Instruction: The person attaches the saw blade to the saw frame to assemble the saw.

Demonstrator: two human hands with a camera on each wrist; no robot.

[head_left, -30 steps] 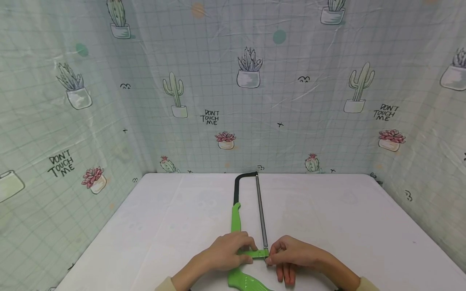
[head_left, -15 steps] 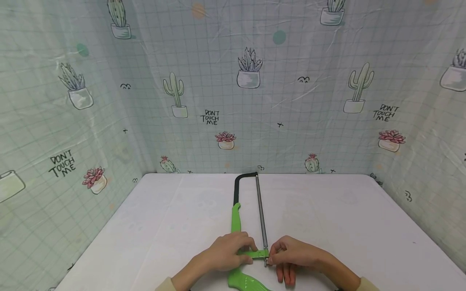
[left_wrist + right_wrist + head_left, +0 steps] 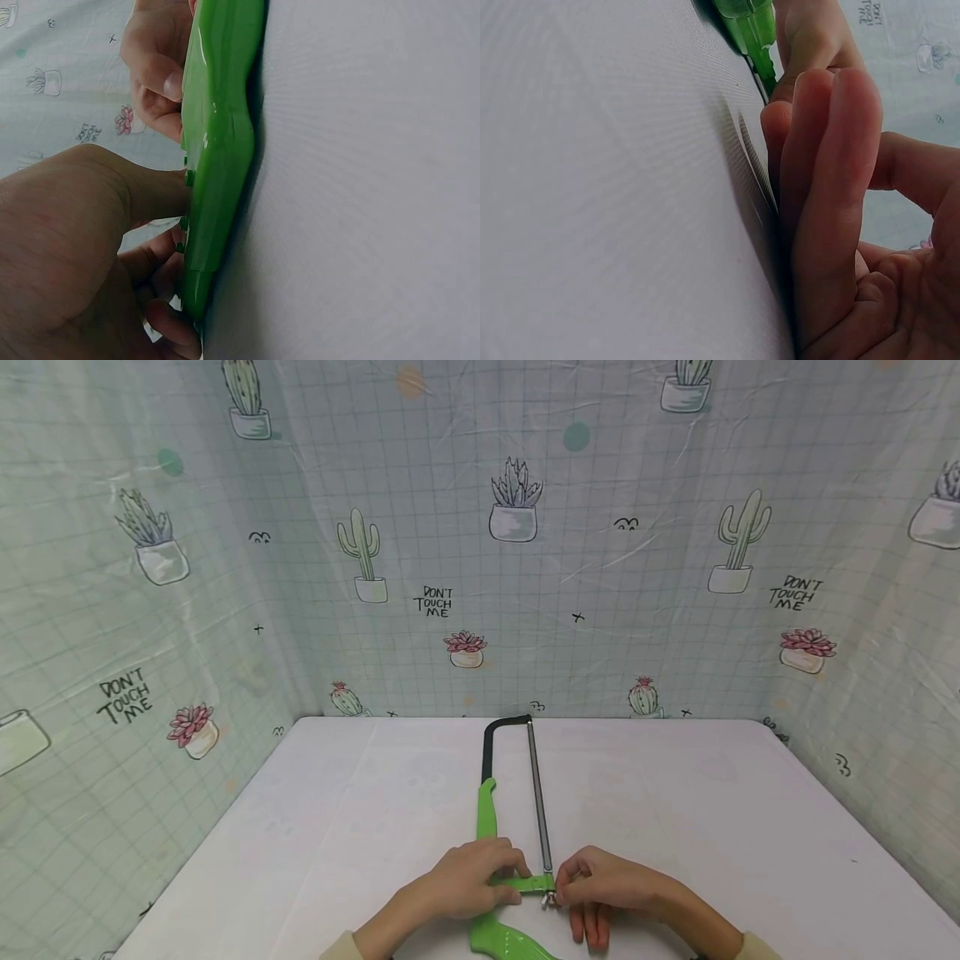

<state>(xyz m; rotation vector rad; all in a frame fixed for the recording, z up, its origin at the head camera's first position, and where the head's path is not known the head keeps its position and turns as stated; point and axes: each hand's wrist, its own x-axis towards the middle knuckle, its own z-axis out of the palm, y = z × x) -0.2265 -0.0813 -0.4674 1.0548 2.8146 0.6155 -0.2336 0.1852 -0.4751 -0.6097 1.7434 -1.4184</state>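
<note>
A hacksaw (image 3: 487, 814) with a green handle and black front frame lies flat on the white table, its grey blade (image 3: 539, 797) to the right. My left hand (image 3: 474, 878) holds the green frame, thumb and fingers on either side of the short green crossbar. At the blade's near end, below the crossbar, sits a small metal wing nut (image 3: 548, 901). The curled thumb and forefinger of my right hand (image 3: 600, 887) are at the nut's right side, pinching it. In the right wrist view, the other fingers (image 3: 829, 202) stretch along the tabletop. The green grip (image 3: 225, 112) fills the middle of the left wrist view.
White tabletop (image 3: 675, 802) spreads around the saw on both sides. A cactus-print sheet (image 3: 420, 560) hangs behind the table and along its left and right sides. The saw's front end reaches close to the table's back edge.
The wing nut has turned, and more of it shows beside my right fingertips. My left hand and the hacksaw have stayed in place.
</note>
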